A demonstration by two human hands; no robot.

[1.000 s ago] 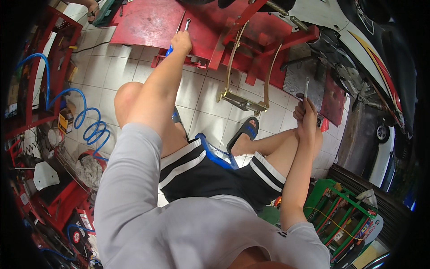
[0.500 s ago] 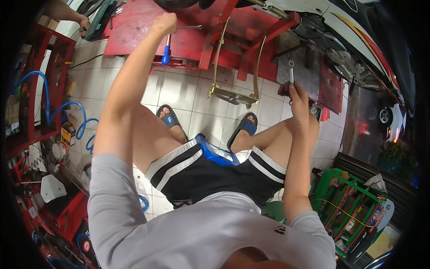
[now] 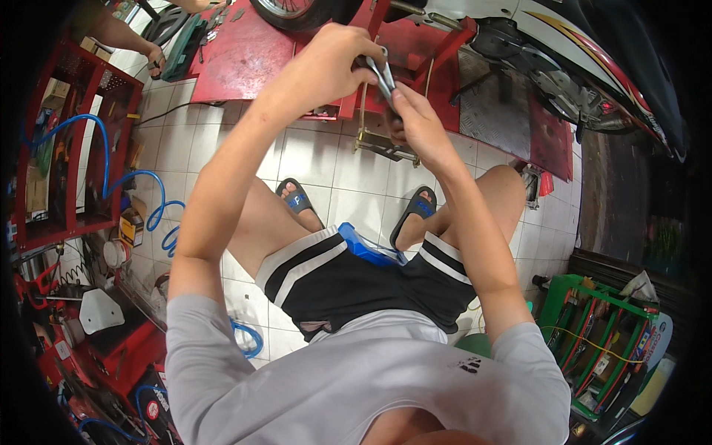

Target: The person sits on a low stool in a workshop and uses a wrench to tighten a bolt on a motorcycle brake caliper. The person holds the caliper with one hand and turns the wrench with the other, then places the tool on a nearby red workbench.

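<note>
My right hand (image 3: 419, 122) is closed around the lower part of a silver ring-ended wrench (image 3: 385, 56). Against it, my left hand (image 3: 343, 63) is curled shut with a second silver metal tool (image 3: 376, 74), which looks like another wrench. The two tools cross or lie side by side between my fingertips, and whether they touch is unclear. Both hands are raised in front of a red lift table (image 3: 245, 63), near its upright red frame. Below my right hand hangs a brass-coloured metal bracket (image 3: 378, 144), partly hidden. The blue-handled screwdriver is not visible.
A motorcycle wheel (image 3: 293, 11) stands at the far edge, with a motorcycle (image 3: 534, 70) at the right. Another person's hand (image 3: 155, 61) is at far left near a green toolbox (image 3: 185, 48). A red shelf (image 3: 70, 178), a coiled blue hose (image 3: 152, 178) and a green rack (image 3: 586, 289) flank me.
My hands were far apart and have come together. My left hand moved right, my right hand moved left and up with its wrench. The blue-handled screwdriver beneath my left hand has gone from sight.
</note>
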